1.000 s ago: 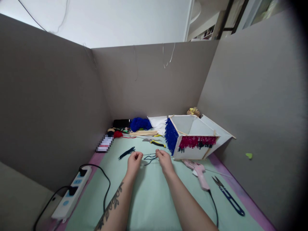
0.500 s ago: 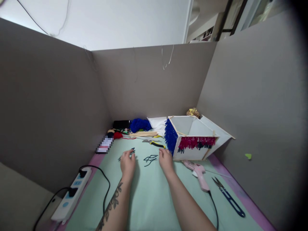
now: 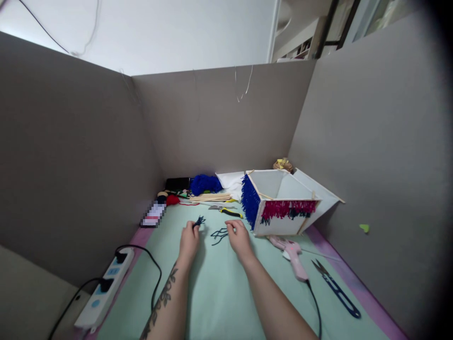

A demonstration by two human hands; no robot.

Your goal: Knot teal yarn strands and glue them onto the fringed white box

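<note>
Left hand (image 3: 188, 242) and right hand (image 3: 239, 238) are apart over the green cloth (image 3: 222, 293). The left is closed around a bundle of dark yarn (image 3: 200, 221), whose loose ends poke out past the fingertips. The right, fingers bent towards the thumb, is just beside loose strands (image 3: 218, 233) on the cloth; whether it grips one, I cannot tell. Pliers (image 3: 231, 212) lie beyond, near a fringed white box (image 3: 279, 227).

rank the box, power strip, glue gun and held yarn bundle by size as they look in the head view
1. Box
2. Power strip
3. Glue gun
4. Yarn bundle, counting only the part showing past the left hand

No two look alike in size.
</note>
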